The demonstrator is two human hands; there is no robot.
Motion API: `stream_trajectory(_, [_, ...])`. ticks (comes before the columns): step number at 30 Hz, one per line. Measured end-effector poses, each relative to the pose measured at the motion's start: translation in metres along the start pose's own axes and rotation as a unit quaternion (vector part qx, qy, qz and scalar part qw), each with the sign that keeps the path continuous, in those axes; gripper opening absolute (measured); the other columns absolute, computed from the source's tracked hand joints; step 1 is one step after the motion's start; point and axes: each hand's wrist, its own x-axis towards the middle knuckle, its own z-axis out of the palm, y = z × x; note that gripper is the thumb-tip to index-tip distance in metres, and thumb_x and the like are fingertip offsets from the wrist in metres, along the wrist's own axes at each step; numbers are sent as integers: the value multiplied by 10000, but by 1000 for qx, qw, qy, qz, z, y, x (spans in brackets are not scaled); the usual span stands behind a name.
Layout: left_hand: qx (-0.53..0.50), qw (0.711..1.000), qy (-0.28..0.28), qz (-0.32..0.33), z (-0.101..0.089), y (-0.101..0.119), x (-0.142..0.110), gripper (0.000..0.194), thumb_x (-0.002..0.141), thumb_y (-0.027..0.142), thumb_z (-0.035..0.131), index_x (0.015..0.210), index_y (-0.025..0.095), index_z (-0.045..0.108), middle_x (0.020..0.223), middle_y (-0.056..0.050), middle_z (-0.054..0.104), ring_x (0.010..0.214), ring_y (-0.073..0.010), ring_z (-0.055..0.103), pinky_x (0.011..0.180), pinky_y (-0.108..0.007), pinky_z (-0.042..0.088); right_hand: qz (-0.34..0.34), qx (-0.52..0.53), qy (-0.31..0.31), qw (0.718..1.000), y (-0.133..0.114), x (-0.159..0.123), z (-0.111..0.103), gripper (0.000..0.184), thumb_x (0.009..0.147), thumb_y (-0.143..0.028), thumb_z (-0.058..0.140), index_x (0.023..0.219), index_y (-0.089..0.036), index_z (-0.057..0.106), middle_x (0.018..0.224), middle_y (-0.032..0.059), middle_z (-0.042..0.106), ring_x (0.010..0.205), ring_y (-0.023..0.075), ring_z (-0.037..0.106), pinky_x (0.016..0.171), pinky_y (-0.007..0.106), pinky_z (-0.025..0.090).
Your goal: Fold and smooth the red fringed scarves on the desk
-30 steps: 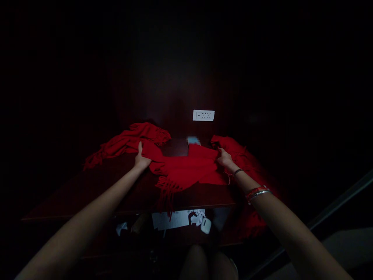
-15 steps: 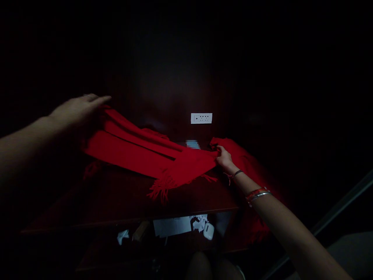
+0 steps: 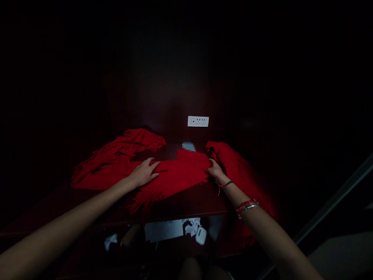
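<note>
A red fringed scarf [image 3: 177,175] lies spread across a dark wooden table [image 3: 186,202] in a very dim room. My left hand [image 3: 144,173] rests flat on the scarf's middle, fingers stretched out to the right. My right hand [image 3: 215,170] is closed on the scarf's right edge, pinching the cloth; several bracelets ring that wrist. More red cloth is bunched at the back left [image 3: 131,142] and draped over the table's right side [image 3: 239,171]. A fringe [image 3: 142,200] hangs near the front edge.
A white wall socket plate [image 3: 198,121] sits on the dark panel behind the table. On a shelf under the table lie white papers [image 3: 163,230], crumpled scraps [image 3: 190,225] and a white earbud case [image 3: 201,235]. My knees show at the bottom.
My left hand, which had lifted the scarf high to the left, has come back down and now lies flat on the cloth. The scarf is spread on the table again. My right hand kept its hold.
</note>
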Motion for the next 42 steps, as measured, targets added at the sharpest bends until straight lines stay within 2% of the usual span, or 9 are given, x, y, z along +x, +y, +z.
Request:
stream_trajectory(5, [-94, 995, -39, 17, 7, 6, -48, 449, 728, 456, 435, 1042, 143, 506, 983, -91, 517, 915, -197, 489, 813, -288, 362, -94, -117, 49, 987, -18, -47, -2, 607, 691, -298, 502, 1249, -194, 288, 1242, 167, 281, 1067, 278, 382, 821, 419, 357])
stream_trajectory(11, [-268, 952, -145, 26, -21, 36, -49, 205, 729, 315, 437, 718, 152, 560, 701, -17, 566, 717, -154, 525, 687, -264, 383, -462, -233, -86, 852, -36, -99, 3, 287, 769, -310, 456, 1046, -256, 504, 1226, 75, 358, 1161, 236, 222, 918, 478, 170])
stream_trajectory(15, [-615, 749, -243, -26, -50, 74, -42, 175, 703, 314, 516, 768, 151, 511, 728, -13, 568, 727, -140, 554, 701, -264, 411, -472, -191, -67, 858, -43, -97, 2, 202, 826, -216, 349, 880, -179, 540, 981, 75, 522, 1004, 170, 401, 921, 411, 202])
stream_trajectory(17, [-735, 647, -192, -60, -62, 87, -34, 154, 713, 265, 516, 827, 168, 484, 757, -12, 560, 740, -136, 568, 725, -282, 419, -451, -108, -46, 885, -45, -87, -9, 209, 835, -216, 320, 881, -157, 515, 919, 72, 538, 921, 145, 451, 881, 339, 282])
stream_trajectory(19, [-785, 600, -121, -96, -68, 91, -24, 87, 730, 221, 481, 804, 176, 470, 701, 13, 541, 685, -116, 573, 702, -276, 430, -421, -18, -18, 907, -46, -74, -27, 214, 837, -225, 307, 889, -147, 499, 920, 72, 534, 888, 132, 469, 830, 283, 336])
stream_trajectory(21, [-765, 621, -122, -124, -70, 87, -19, 40, 730, 200, 459, 724, 161, 468, 614, 29, 521, 601, -97, 557, 646, -247, 434, -397, 32, -18, 917, -43, -66, -45, 209, 830, -243, 322, 877, -149, 502, 918, 66, 533, 871, 129, 481, 804, 263, 356])
stream_trajectory(27, [-447, 795, -410, -22, -52, 66, -33, 170, 654, 319, 533, 603, 157, 527, 550, 24, 539, 536, -99, 499, 525, -188, 371, -356, -45, -165, 919, -10, -83, -50, 218, 794, -267, 398, 944, -174, 526, 988, 62, 524, 960, 147, 457, 864, 291, 322])
stream_trajectory(32, [-323, 924, -203, -37, -26, 62, -15, 282, 687, 420, 462, 636, 149, 525, 563, 16, 505, 530, -96, 446, 492, -187, 317, -132, -83, -40, 987, 9, -102, -29, 515, 711, -291, 500, 1175, -121, 356, 1121, 140, 429, 1037, 209, 411, 857, 328, 327])
stream_trajectory(42, [-473, 866, -63, -147, -12, 104, 21, 330, 662, 138, 468, 991, 140, 497, 784, -15, 547, 635, -97, 502, 532, -170, 375, 18, 142, 44, 989, -10, -90, -13, 320, 656, -115, 429, 960, -207, 390, 705, -23, 523, 649, 110, 530, 615, 218, 422])
